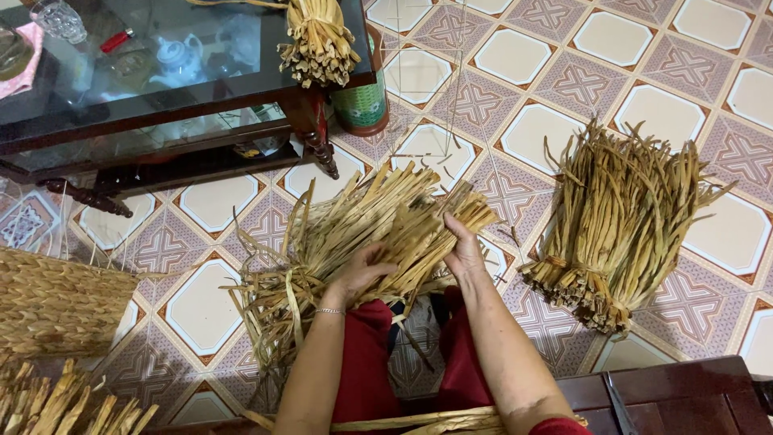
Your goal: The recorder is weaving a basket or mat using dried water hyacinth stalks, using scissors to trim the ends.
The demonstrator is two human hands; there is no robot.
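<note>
Seated person, red trousers, working a loose sheaf of dried reed strips (362, 234) that lies on the patterned tile floor (515, 56) just in front of the knees. Landmark: this sheaf. Left hand (362, 270) rests on its near middle, fingers curled into the strips, gripping a small bunch; a thin bracelet (328, 310) sits at the wrist. Right hand (465, 250) is closed around the strips at the sheaf's right edge, thumb over the top. Right of the sheaf and apart from it lies a tied bundle of strips (620, 234), cut ends toward the person. Beyond the sheaf stands a glass-topped table (161, 89) with another bundle (318, 40) hanging over its corner. Left of the sheaf, a woven basket (56, 302). Risks, as I judge them: the sheaf is untied and fanned, so a pull from either hand could drag neighbouring strips out and scatter them; dry strips may snap or split if bent sharply; frayed edges could nick the fingers.
</note>
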